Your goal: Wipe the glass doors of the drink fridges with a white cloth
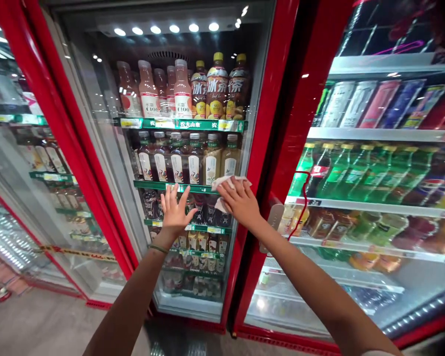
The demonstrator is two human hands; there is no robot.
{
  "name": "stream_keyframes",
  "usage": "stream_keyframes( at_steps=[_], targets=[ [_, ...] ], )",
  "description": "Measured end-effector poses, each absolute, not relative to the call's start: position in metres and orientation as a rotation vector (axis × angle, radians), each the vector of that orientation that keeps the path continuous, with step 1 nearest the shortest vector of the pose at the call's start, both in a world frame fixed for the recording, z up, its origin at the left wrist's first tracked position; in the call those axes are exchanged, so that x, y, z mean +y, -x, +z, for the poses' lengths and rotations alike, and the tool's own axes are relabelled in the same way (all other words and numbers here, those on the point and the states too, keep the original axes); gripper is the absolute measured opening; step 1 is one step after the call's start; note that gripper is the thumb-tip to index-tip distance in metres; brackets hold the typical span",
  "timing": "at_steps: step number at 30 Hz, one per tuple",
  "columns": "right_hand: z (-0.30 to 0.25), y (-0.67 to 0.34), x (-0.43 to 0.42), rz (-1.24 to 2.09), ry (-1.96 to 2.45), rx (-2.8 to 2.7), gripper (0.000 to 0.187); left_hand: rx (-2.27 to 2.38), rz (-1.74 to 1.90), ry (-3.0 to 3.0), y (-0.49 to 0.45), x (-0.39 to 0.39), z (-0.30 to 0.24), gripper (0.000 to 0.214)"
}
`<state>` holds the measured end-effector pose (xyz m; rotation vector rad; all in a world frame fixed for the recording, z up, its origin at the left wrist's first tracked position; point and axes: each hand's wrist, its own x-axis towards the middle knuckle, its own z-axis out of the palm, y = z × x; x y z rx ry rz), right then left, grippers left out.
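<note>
1. head view: my right hand is flat, fingers a bit apart, w/ a white wipe under it on the glass door.
2. the wipe is nr the red frame, by the 2nd row of bottles. bits poke out at the top & left.
3. my left hand has its fingers spread wide. can't tell if it's touching the glass door.
4. thin band on my left wrist.
5. gray handle & red cord are right of my right hand.
</note>
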<state>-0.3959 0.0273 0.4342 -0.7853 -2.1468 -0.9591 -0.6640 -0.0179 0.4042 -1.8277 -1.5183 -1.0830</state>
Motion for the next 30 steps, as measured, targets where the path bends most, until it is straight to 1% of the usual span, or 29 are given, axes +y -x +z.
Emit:
stream_keyframes(
  at_steps=[2, 7, 13, 19, 24, 28, 30],
  targets=[
    [0.438, 0.397, 0.028, -0.938, 0.814, -2.089, 0.062, -1.545, -1.063, 1.818, 0.662, -0.019, 0.407, 0.075],
    [0.421, 0.416, 0.032, -0.979, 0.656, -2.170, 0.060, -1.580, -0.996, 1.786, 0.694, -0.025, 0.410, 0.076],
    [0.439, 0.467, 0.043, -0.871, 0.925, -1.694, 0.059, -1.528, -0.979, 1.806, 0.770, -0.016, 0.415, 0.084],
    [0.433, 0.541, 0.043, -1.087, 0.790, -1.929, 0.054, -1.329, -0.828, 1.951, 0.850, -0.005, 0.432, 0.078],
    [0.446, 0.606, 0.041, -0.904, 1.110, -1.546, 0.058, -1.161, -0.740, 2.014, 0.905, -0.001, 0.458, 0.078],
    [0.454, 0.657, 0.040, -1.020, 0.863, -1.995, 0.060, -1.129, -0.750, 2.049, 0.939, -0.006, 0.465, 0.081],
    [0.466, 0.676, 0.042, -1.018, 0.882, -1.990, 0.063, -1.114, -0.787, 2.030, 0.954, -0.010, 0.463, 0.081]
  ],
)
